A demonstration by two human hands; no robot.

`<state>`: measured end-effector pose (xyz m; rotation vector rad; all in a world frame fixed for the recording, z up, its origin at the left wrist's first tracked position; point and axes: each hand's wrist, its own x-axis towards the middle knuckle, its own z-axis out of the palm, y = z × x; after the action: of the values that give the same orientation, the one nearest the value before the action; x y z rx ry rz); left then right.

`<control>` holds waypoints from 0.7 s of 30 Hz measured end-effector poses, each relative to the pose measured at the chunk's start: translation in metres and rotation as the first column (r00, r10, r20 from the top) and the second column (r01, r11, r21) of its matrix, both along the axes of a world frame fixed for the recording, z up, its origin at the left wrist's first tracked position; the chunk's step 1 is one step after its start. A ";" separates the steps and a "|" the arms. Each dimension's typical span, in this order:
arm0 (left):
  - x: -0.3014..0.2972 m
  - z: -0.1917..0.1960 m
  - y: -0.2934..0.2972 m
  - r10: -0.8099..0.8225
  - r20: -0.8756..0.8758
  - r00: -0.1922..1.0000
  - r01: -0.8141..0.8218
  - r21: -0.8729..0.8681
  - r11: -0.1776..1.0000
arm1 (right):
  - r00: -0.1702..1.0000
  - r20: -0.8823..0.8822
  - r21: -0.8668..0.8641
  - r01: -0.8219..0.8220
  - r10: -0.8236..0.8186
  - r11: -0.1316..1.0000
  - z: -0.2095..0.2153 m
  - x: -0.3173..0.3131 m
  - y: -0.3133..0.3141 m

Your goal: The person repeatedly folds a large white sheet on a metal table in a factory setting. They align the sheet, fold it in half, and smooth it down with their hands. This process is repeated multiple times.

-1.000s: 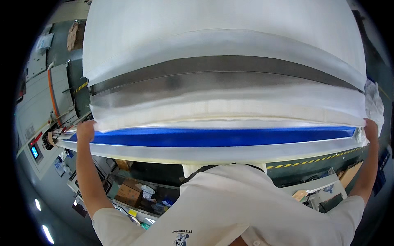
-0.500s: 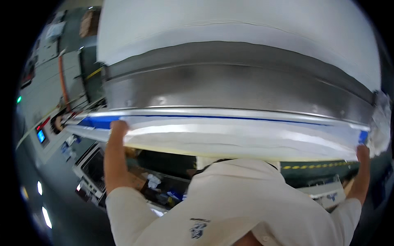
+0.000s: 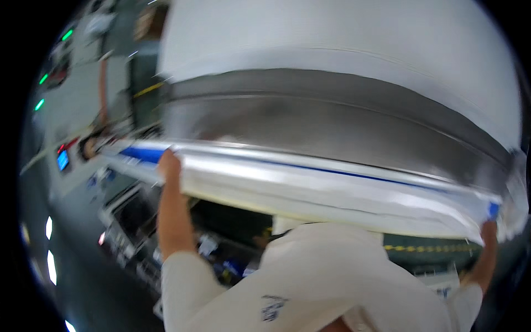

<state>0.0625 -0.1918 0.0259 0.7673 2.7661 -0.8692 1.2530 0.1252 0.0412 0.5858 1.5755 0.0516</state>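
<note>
A person in a pale short-sleeved shirt [image 3: 310, 276] stands with both arms raised, holding up the lower edge of a large white sheet [image 3: 343, 50] that fills most of the view. The left hand [image 3: 168, 161] closes its grip on the sheet's folded, blue-striped hem [image 3: 332, 185] near its left end; the right hand [image 3: 489, 229] grasps the same hem at its far right corner, just under a small blue patch, though its fingers are too blurred to make out singly. Above the hem runs a broad grey band [image 3: 332, 116] across the white material.

Against the picture from a second ago, the hem now tilts, high on the left and lower on the right, where it then lay nearly level. The blue stripe, then a wide bright band, has thinned to a narrow line, while the grey band has grown much broader. The left hand has shifted inward along the hem, and the whole view has swung, with motion blur throughout.

Behind the left arm lies a grey workshop floor [image 3: 77, 99] with a machine panel carrying a small blue screen [image 3: 62, 159] and green lamps [image 3: 40, 104]. Yellow-and-black floor marking [image 3: 426, 249] shows below the hem on the right.
</note>
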 end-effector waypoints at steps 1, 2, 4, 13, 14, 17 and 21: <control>0.009 0.003 -0.010 -0.010 0.042 0.999 0.002 0.184 0.983 | 0.996 -0.086 0.019 0.000 0.002 1.000 -0.005 -0.015 -0.001; 0.015 0.013 -0.018 -0.088 0.047 0.995 0.074 0.249 0.966 | 0.978 -0.109 0.188 0.194 -0.175 0.963 -0.014 -0.049 -0.004; 0.028 0.006 -0.014 -0.096 0.119 0.988 0.078 0.142 0.987 | 0.888 -0.209 0.180 0.447 -0.410 0.876 -0.002 -0.086 0.007; 0.131 0.015 0.057 -0.140 0.094 0.986 0.132 0.083 0.988 | 0.843 -0.318 0.344 0.528 -0.433 0.776 0.032 -0.122 0.015; 0.133 0.020 0.061 -0.127 0.084 0.988 0.121 0.077 0.990 | 0.842 -0.335 0.347 0.527 -0.422 0.776 0.028 -0.123 0.018; 0.127 0.028 0.067 -0.187 0.077 0.979 0.181 0.080 0.980 | 0.835 -0.321 0.365 0.545 -0.448 0.754 0.018 -0.119 0.029; 0.118 0.031 0.068 -0.230 0.087 0.969 0.225 0.058 0.973 | 0.834 -0.323 0.337 0.543 -0.448 0.769 0.016 -0.117 0.040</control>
<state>0.1805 -0.1239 0.0567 1.1217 2.6621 -0.7830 1.1365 0.1654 0.0569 1.3858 1.5831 -0.0886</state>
